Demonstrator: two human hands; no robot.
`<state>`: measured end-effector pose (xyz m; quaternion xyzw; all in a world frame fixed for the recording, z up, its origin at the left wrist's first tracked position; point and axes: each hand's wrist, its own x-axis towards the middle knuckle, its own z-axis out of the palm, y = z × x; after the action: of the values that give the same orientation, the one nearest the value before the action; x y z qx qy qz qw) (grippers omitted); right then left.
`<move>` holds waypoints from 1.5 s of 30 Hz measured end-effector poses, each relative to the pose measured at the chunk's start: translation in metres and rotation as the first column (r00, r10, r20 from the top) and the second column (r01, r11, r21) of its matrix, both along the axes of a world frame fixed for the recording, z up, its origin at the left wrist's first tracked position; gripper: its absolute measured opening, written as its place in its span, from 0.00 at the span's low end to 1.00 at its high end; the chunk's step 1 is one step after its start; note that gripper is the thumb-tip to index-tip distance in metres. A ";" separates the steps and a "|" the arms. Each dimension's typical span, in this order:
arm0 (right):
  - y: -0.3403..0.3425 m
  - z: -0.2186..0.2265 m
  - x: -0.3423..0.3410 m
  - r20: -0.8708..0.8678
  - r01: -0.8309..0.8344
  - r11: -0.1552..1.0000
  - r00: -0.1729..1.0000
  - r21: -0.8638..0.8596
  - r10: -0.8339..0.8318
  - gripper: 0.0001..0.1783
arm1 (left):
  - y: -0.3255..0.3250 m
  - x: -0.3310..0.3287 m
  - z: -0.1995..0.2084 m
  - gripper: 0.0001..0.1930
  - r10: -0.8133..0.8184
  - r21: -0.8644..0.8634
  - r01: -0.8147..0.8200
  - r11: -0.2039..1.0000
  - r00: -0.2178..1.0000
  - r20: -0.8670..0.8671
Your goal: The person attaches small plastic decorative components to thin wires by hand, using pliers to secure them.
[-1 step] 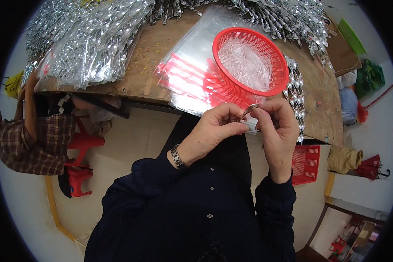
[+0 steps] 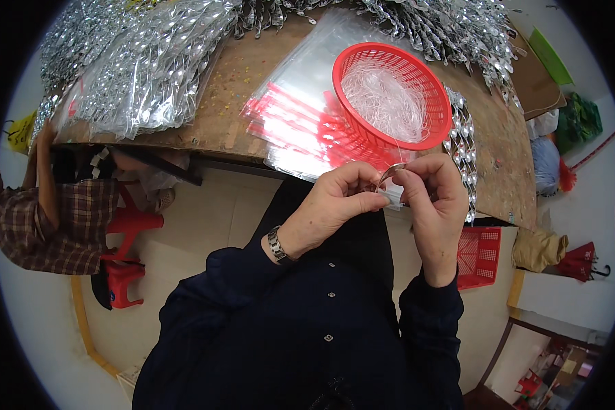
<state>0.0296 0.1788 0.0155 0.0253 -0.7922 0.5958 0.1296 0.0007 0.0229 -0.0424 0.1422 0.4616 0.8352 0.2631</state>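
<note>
In front of my body, just off the table's near edge, my left hand (image 2: 326, 210) pinches a small curved shiny silver piece (image 2: 390, 173) between thumb and forefinger. From the other side the fingertips of my right hand (image 2: 436, 213) close on the same piece. A thin clear thread seems to run from it up toward the red basket (image 2: 439, 134). That basket holds a loose tangle of clear thread (image 2: 386, 99). Beneath and beside it lie flat clear plastic bags (image 2: 290, 75) with red strips. Strands of silver twisted ornaments (image 2: 463, 137) hang over the edge beside my right hand.
Bagged silver ornaments (image 2: 154, 75) are heaped at the left of the wooden table (image 2: 236, 92), and more silver strands (image 2: 451, 34) lie along its far side. A person in a plaid shirt (image 2: 61, 225) sits at left by red stools (image 2: 126, 280). A red crate (image 2: 478, 256) stands at lower right.
</note>
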 end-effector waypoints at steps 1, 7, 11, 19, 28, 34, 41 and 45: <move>-0.001 0.001 0.001 0.000 -0.001 1.000 1.000 0.000 0.001 0.02 | 0.000 0.000 -0.001 0.10 0.004 -0.012 -0.004 1.000 1.000 -0.009; 0.005 0.003 0.004 0.112 -0.068 0.995 0.991 -0.069 0.076 0.03 | -0.002 0.003 -0.007 0.11 -0.023 -0.030 0.021 0.999 0.996 -0.091; 0.008 0.001 0.007 0.128 -0.092 0.995 0.987 -0.036 0.096 0.03 | -0.010 0.007 0.004 0.12 -0.041 -0.108 0.031 0.994 0.995 -0.086; 0.011 -0.005 0.011 0.130 -0.111 0.994 0.986 0.026 0.106 0.02 | -0.010 0.001 0.005 0.08 0.061 -0.062 -0.069 0.996 0.991 -0.115; 0.010 -0.011 0.016 0.169 -0.158 0.985 0.975 0.071 0.144 0.01 | -0.008 0.003 -0.002 0.04 0.053 -0.030 -0.056 0.998 0.994 -0.096; 0.007 -0.014 0.018 0.127 -0.171 0.973 0.980 0.154 0.153 0.01 | -0.010 0.000 0.000 0.02 0.097 -0.066 -0.119 0.991 0.958 -0.269; 0.015 -0.013 0.019 0.224 -0.202 0.969 0.960 0.140 0.168 0.12 | -0.016 -0.010 0.009 0.02 0.193 -0.057 -0.232 0.971 0.901 -0.390; 0.025 0.001 0.017 0.324 -0.222 0.973 0.927 0.067 0.189 0.14 | -0.021 -0.019 0.018 0.04 0.268 -0.002 -0.284 0.959 0.906 -0.327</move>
<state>0.0469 0.2034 0.0164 0.0192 -0.8251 0.5612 -0.0633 -0.0184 0.0022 -0.0244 0.2041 0.5346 0.8174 0.0666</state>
